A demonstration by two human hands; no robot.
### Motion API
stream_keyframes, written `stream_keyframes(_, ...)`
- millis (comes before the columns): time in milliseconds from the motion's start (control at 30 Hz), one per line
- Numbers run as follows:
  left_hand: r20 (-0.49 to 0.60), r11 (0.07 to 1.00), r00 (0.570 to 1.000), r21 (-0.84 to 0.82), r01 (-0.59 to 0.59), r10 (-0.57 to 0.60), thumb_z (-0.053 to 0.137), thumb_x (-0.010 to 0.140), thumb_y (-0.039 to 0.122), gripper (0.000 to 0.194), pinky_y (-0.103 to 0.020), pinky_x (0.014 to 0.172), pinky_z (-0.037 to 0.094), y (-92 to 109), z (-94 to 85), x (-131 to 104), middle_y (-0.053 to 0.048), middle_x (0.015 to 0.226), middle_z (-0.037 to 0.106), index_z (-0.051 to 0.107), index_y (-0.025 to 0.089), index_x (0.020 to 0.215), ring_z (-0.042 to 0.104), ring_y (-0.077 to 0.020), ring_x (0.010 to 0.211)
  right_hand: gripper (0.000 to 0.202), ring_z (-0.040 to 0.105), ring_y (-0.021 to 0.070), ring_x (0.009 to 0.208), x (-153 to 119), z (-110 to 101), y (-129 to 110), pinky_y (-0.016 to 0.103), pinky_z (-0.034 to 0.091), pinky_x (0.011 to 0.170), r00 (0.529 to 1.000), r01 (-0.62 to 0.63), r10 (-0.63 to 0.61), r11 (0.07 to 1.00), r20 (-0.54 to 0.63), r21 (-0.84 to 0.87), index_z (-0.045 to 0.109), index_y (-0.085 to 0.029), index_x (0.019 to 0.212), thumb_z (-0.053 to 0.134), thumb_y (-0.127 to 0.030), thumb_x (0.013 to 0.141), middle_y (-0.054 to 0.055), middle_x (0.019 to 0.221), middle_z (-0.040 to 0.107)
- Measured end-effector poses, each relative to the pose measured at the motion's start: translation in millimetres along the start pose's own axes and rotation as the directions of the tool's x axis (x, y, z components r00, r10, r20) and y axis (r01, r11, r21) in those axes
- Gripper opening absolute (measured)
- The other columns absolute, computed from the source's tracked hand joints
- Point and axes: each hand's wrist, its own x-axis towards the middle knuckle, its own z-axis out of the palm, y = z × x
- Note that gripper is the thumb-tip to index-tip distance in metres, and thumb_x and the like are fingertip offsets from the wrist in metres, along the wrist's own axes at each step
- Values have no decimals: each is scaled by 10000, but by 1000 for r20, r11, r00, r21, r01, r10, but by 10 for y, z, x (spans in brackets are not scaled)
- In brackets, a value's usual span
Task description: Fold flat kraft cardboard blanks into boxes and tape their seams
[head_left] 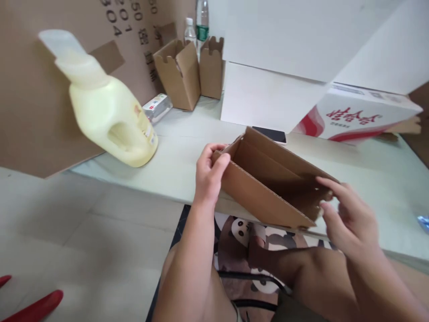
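Observation:
An open-topped brown cardboard box (264, 199) is tilted over the near edge of the table, its dark inside showing. My left hand (209, 172) grips its left end, thumb over the top edge and fingers behind. At the right end, my right hand (351, 219) has its index finger on the far wall's rim and its thumb by the notched end edge; a small gap shows between the two. The box's underside is hidden. Just behind it a dark-screened phone (270, 134) lies partly covered by the box.
A pale yellow jug (114, 118) stands on the table (174, 165) at left. Behind are two notched cardboard boxes (181, 76), plastic bottles (202, 27), a clear container (157, 107) and a white-and-red carton (355, 114). A panda-patterned mat (231, 255) lies below.

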Motion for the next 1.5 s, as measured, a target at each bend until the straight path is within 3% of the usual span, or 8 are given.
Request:
stream_keyframes(200,-54,994,993,41,-100,102,599,768,260,169,-331,883,494,-50,168,25,-80,934,710,733,165,808,649,-257,986,367,575,197,751,44,254,186,368,509,711,983,-39,65,987,-169,153,609,-278,1296,577,-308,932,26,815,559)
stream_keyframes(400,112,956,982,234,-175,152,521,781,436,341,-439,1048,466,-123,233,56,-102,812,742,717,179,674,700,-273,942,237,555,198,766,-55,306,295,379,520,705,965,-136,169,977,-200,166,637,-281,1137,628,-336,907,28,843,543)
stream_keyframes(533,157,917,969,323,-232,190,554,833,456,306,-459,1065,472,-237,299,60,-46,746,724,664,210,689,713,-218,843,518,582,241,1047,-100,349,424,425,547,831,904,-102,200,959,-378,264,482,-315,1296,712,-283,833,63,1126,552)
stream_keyframes(633,150,885,967,392,-249,205,636,846,491,317,-430,1049,482,-311,331,70,-25,731,704,639,207,704,707,-195,837,604,594,244,1187,-136,331,490,466,522,970,944,-126,235,904,-230,408,369,-340,1427,646,-256,896,76,1277,584)
stream_keyframes(833,127,810,973,539,-231,194,724,797,551,380,-322,876,532,-394,299,105,-33,826,678,658,179,834,686,-199,930,329,559,279,1301,-185,197,466,503,468,1082,997,11,28,863,-70,505,613,-261,1277,467,-324,990,114,1363,596)
stream_keyframes(1100,401,423,891,784,-454,212,586,915,340,245,-394,1075,461,-310,290,75,-87,1274,636,778,230,1021,575,-233,1243,332,562,287,1275,-212,232,431,501,468,1078,997,-35,63,910,-54,413,643,-278,1267,475,-340,987,109,1352,573)
stream_keyframes(1333,156,620,936,713,-328,316,568,882,302,281,-370,1044,492,-308,-23,204,-73,1154,734,762,195,1055,662,-214,1130,515,576,289,1268,-266,330,552,536,475,1067,913,-366,404,751,55,549,400,-307,1483,461,-454,994,125,1471,519)
stream_keyframes(1500,-55,764,955,614,-199,292,604,827,323,306,-350,1011,497,-330,-79,210,-77,1151,743,750,178,1052,669,-221,1121,761,441,300,1442,-296,421,546,561,362,1189,910,-415,263,577,320,704,159,-318,1605,453,-608,966,103,1658,297)
